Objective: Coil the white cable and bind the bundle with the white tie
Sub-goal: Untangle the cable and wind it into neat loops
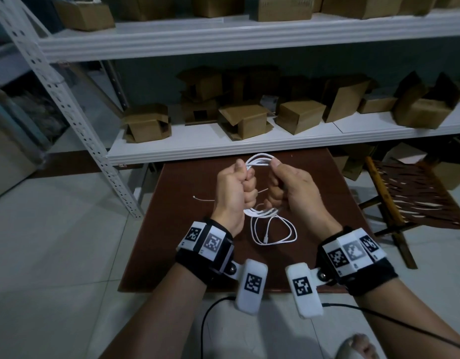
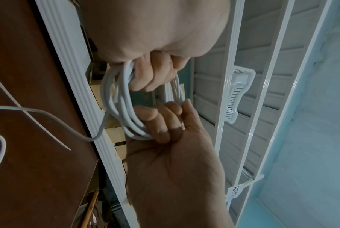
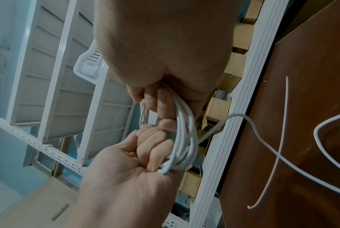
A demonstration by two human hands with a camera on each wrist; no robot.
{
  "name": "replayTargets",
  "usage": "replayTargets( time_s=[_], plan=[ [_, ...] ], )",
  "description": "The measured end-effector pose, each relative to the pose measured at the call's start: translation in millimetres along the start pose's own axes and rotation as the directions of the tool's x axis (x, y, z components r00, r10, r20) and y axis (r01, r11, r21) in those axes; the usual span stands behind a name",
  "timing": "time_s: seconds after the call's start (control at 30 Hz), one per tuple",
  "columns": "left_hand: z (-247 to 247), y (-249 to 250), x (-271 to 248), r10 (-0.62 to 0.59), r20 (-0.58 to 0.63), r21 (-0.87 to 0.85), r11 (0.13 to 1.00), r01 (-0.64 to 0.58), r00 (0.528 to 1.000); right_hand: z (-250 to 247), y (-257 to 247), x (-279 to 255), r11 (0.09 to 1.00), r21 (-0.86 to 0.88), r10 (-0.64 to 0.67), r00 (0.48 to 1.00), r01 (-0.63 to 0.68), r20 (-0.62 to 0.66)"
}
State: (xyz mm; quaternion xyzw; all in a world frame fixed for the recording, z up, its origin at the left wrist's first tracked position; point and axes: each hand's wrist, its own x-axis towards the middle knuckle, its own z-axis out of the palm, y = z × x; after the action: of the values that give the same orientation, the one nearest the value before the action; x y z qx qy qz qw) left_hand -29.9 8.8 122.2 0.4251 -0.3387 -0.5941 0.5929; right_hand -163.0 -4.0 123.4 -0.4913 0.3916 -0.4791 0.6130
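Grip: left hand (image 1: 234, 187) and right hand (image 1: 288, 187), both fisted around opposite sides of one bundle of thin white round cable (image 1: 260, 159), several loops held upright above the table, fingers curled tight through the coil; knuckles of the two hands nearly touching. Uncoiled remainder: a slack tail with its plug end (image 1: 265, 239) lying in loose loops on the dark reddish-brown wooden table (image 1: 187, 255), just under the wrists. Tie: slim white plastic strip (image 1: 203, 200), flat on the table beside the left hand, held by neither hand. Background: white metal shelving (image 1: 249, 149) with brown cardboard boxes (image 1: 300, 116). Risks, as judged: both hands are occupied, so reaching for the tie means releasing one side; springy loops may then fan open or slip. The loose tail may snag or kink if wound hastily, and the light tie could be brushed off the table edge.
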Motion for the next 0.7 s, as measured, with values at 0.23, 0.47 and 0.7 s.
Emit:
replayTargets(
  time_s=[0.23, 0.47, 0.7],
  plan=[
    [-2.9, 4.9, 1.3, 0.090, -0.144, -0.148, 0.983, -0.111, 0.985, 1.7, 1.0, -0.6, 0.994, -0.104, 0.023, 0.994, -0.034, -0.110],
    [-9.2, 6.6, 5.5, 0.144, -0.206, -0.237, 0.952, -0.192, 0.968, 3.2, 31.0, 3.9, 0.918, -0.381, 0.021, 0.973, -0.110, -0.230],
    [-13.2, 9.8, 5.1, 0.173, -0.237, -0.242, 0.942, -0.230, 0.956, -2.5, 38.5, 9.1, 0.880, -0.432, 0.065, 0.951, -0.198, -0.302]
  ],
)
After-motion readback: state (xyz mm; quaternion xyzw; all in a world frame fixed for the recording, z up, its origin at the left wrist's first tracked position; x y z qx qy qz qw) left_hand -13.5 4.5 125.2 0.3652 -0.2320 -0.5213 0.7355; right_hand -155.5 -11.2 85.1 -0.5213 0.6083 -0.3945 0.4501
